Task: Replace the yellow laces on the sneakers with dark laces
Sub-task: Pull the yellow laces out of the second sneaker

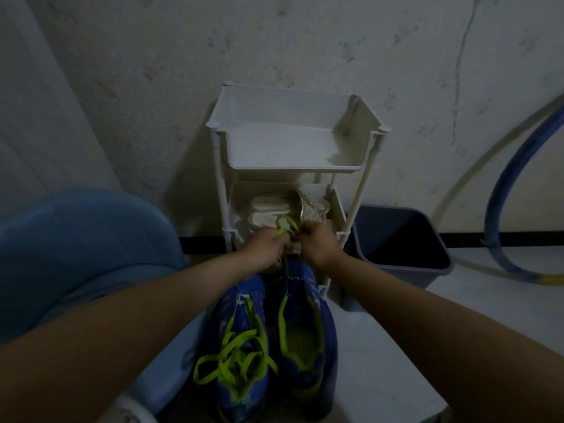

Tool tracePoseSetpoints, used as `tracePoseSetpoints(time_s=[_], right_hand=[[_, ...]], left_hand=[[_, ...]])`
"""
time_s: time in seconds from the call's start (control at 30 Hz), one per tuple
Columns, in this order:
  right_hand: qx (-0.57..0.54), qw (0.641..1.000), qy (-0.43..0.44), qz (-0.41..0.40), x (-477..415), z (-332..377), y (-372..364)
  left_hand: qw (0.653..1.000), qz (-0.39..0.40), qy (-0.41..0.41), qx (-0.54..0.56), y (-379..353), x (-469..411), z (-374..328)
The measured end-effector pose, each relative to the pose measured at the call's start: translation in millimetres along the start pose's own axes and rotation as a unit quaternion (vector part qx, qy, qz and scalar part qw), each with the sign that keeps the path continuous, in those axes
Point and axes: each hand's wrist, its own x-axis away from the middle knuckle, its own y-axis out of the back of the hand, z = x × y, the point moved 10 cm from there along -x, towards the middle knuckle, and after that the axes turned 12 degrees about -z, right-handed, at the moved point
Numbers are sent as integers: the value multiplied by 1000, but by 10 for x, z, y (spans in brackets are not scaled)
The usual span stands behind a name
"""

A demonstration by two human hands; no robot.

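Yellow lace (285, 228) is being pinched in curled fingers by left hand (265, 250) and right hand (320, 247) alike, just beyond the toe of the right sneaker (305, 331). One strand is trailing down toward that sneaker, along its length; the left sneaker (241, 346) is lying laced alongside.

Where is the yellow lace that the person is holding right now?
In the head view, mid-frame: the yellow lace is bunched between the left hand and right hand, above the right-hand blue sneaker, before the white rack.
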Motion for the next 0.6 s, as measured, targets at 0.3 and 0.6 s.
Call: tracePoseSetpoints(time_s=[0.3,0.6], right_hand=[[231,951,0,205,221,-289,-404],[51,994,44,-83,30,-17,36]], left_hand=[[980,-71,-4,185,222,-30,-178],[956,-201,5,212,551,-75,-125]])
